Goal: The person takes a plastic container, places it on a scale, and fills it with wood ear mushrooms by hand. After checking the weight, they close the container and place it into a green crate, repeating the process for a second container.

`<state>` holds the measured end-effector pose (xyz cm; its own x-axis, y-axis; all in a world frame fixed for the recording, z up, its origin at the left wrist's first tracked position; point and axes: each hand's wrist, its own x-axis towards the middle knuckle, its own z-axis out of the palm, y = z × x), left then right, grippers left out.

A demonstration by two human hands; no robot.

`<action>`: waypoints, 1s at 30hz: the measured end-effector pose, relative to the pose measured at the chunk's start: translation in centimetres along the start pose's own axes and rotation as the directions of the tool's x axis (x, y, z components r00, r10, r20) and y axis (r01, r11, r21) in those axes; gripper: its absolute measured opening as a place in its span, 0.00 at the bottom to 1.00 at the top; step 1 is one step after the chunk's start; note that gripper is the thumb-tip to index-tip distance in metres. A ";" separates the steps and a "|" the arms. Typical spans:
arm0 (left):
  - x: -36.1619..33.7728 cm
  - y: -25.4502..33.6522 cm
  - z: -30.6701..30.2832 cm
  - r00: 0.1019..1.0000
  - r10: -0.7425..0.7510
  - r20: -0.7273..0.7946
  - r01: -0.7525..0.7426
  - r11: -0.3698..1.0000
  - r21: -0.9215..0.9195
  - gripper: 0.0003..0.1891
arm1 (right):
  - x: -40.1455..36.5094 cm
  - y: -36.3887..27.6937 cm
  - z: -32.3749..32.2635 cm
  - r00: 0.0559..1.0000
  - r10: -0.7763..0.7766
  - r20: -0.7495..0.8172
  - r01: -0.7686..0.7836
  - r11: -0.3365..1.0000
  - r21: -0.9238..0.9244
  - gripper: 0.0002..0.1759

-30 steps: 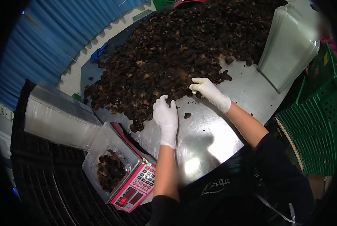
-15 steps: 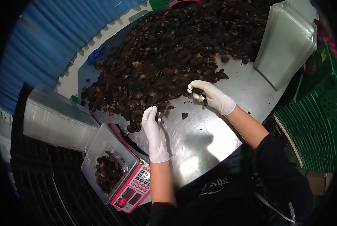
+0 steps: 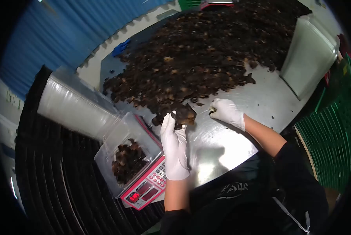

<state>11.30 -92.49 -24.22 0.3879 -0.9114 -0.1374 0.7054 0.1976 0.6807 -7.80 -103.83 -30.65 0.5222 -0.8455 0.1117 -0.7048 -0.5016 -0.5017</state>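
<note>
Dark brown, mushroom-like pieces form a large pile (image 3: 191, 58) on the metal table (image 3: 218, 133). My left hand (image 3: 175, 145), in a white glove, is closed on a dark brown piece (image 3: 186, 114) at the near edge of the pile. My right hand (image 3: 226, 111), also gloved, is over the bare metal to the right, its fingers curled closed around something small, mostly hidden. Left of my left hand, a clear plastic container (image 3: 109, 156) holding several brown pieces (image 3: 128, 160) rests on a red and white scale (image 3: 150, 188) with a lit red display.
Stacked clear containers (image 3: 77, 105) stand at the left, beside black ribbed crates (image 3: 46, 168). Another clear stack (image 3: 310, 56) is at the table's right, near green crates (image 3: 328, 137). A blue item (image 3: 121, 47) lies at the far left table edge.
A larger brown piece now shows in my left hand. My right hand has turned, with its fingers curled further. The whole view has shifted, the surroundings appearing more to the right.
</note>
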 end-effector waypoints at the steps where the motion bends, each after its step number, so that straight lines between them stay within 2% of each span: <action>1: -0.7 1.1 -0.2 1.000 0.025 -0.013 -0.025 1.000 -0.002 0.10 | 0.2 -0.7 -0.3 1.000 -0.027 0.006 0.027 1.000 0.003 0.14; 3: -1.9 3.1 -0.8 0.981 0.150 0.127 -0.162 0.983 0.090 0.08 | 0.5 -2.2 -1.2 0.993 0.068 0.100 -0.071 0.997 0.027 0.13; 4: -2.5 3.8 -1.1 0.978 0.172 0.115 -0.183 0.979 0.088 0.08 | 0.4 -3.0 -1.1 0.998 0.057 0.036 -0.060 0.994 0.089 0.14; 6: -3.5 4.5 -1.3 0.963 0.234 0.132 -0.259 0.939 0.224 0.07 | 0.8 -4.0 -1.9 0.994 0.068 0.083 -0.082 0.982 0.169 0.14; 7: -4.3 4.5 -0.8 0.966 0.239 0.098 -0.256 0.933 0.251 0.06 | 0.8 -4.6 -2.7 0.997 0.062 0.054 -0.072 0.973 0.218 0.13; 9: -4.7 2.5 -1.5 0.957 0.265 0.119 -0.291 0.872 0.394 0.05 | 0.9 -5.5 -4.5 0.994 0.112 0.007 -0.108 0.929 0.354 0.13; 10: -5.8 1.4 -0.3 0.976 0.190 0.107 -0.217 0.904 0.369 0.06 | 1.2 -5.1 -5.4 0.991 0.120 0.062 -0.135 0.864 0.485 0.11; 11: -5.8 -2.7 -2.1 0.948 0.274 0.163 -0.317 0.861 0.398 0.07 | 1.5 -5.4 -7.1 0.988 0.096 0.118 -0.143 0.847 0.511 0.10; 12: -6.2 -6.0 -2.6 0.959 0.143 0.243 -0.269 0.722 0.637 0.09 | 1.6 -6.2 -8.4 0.991 0.049 0.128 -0.114 0.813 0.571 0.08; 13: -9.2 -4.8 0.9 0.939 -0.210 0.271 -0.041 0.716 0.697 0.11 | 1.4 -8.3 -10.2 0.982 0.090 0.165 -0.166 0.828 0.536 0.07; 14: -10.7 -6.3 2.4 0.825 -0.364 0.432 0.180 0.894 0.409 0.11 | 1.2 -10.3 -11.6 0.971 0.135 0.197 -0.218 0.840 0.497 0.06; 15: -12.1 -6.2 3.4 0.770 -0.462 0.440 0.152 0.802 0.577 0.12 | 1.2 -11.8 -12.0 0.971 0.121 0.206 -0.209 0.846 0.491 0.06; 16: -12.7 -6.2 3.4 0.823 -0.256 0.506 -0.055 0.852 0.520 0.13 | 1.0 -13.1 -12.1 0.975 0.057 0.217 -0.170 0.817 0.551 0.06; 17: -12.9 -4.0 3.4 0.856 -0.129 0.500 -0.188 0.825 0.534 0.13 | 0.8 -14.2 -11.9 0.975 -0.004 0.224 -0.137 0.780 0.610 0.06; 18: -12.7 -0.8 2.8 0.868 0.000 0.497 -0.315 0.774 0.549 0.13 | 1.0 -15.0 -10.9 0.976 -0.076 0.202 -0.079 0.747 0.660 0.06; 19: -12.2 1.5 1.5 0.883 0.162 0.440 -0.438 0.618 0.653 0.12 | 0.8 -16.8 -10.4 0.972 -0.131 0.195 -0.041 0.723 0.690 0.06; 20: -10.8 4.4 -0.1 0.559 0.477 0.678 -0.802 0.104 0.588 0.12 | 0.7 -18.9 -9.8 0.966 -0.186 0.182 -0.003 0.691 0.722 0.07; 21: -10.7 6.8 -1.5 0.633 0.570 0.524 -0.686 0.101 0.720 0.11 | 1.1 -20.5 -8.6 0.953 -0.244 0.180 0.020 0.644 0.765 0.08; 22: -11.5 10.8 -1.9 0.830 0.545 0.116 -0.384 0.409 0.827 0.13 | 1.5 -22.0 -7.2 0.938 -0.300 0.173 0.040 0.590 0.807 0.08; 23: -11.0 13.0 -3.3 0.693 0.698 0.178 -0.499 0.288 0.817 0.14 | 1.6 -23.8 -5.8 0.930 -0.338 0.141 0.054 0.507 0.860 0.09; 24: -10.6 15.1 -4.9 0.687 0.719 0.109 -0.417 0.267 0.869 0.14 | 1.7 -25.5 -4.5 0.922 -0.372 0.108 0.063 0.420 0.905 0.09; 25: -10.0 16.7 -6.6 0.680 0.725 0.106 -0.431 0.279 0.858 0.14 | 2.5 -26.7 -3.0 0.906 -0.422 0.041 0.192 0.495 0.848 0.10; 26: -9.3 17.8 -8.1 0.723 0.687 0.074 -0.402 0.331 0.854 0.17 | 3.3 -27.6 -1.3 0.879 -0.476 -0.020 0.318 0.555 0.769 0.10; 28: -7.9 18.9 -10.6 0.808 0.583 0.089 -0.342 0.340 0.876 0.18 | 4.4 -28.9 1.4 0.827 -0.561 -0.025 0.416 0.581 0.700 0.11; 29: -7.4 19.1 -11.8 0.828 0.546 0.129 -0.313 0.259 0.914 0.20 | 4.6 -29.5 1.9 0.804 -0.591 0.065 0.371 0.585 0.722 0.13; 30: -7.0 19.1 -13.2 0.859 0.492 0.139 -0.309 0.282 0.908 0.21 | 4.6 -29.5 1.9 0.759 -0.638 0.129 0.455 0.662 0.595 0.17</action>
<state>29.85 -77.63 -19.76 0.5976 -0.7365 0.3170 -0.4595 0.0094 0.8881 16.27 -92.57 -16.99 0.9082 -0.2979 0.2939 0.0568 -0.6080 -0.7919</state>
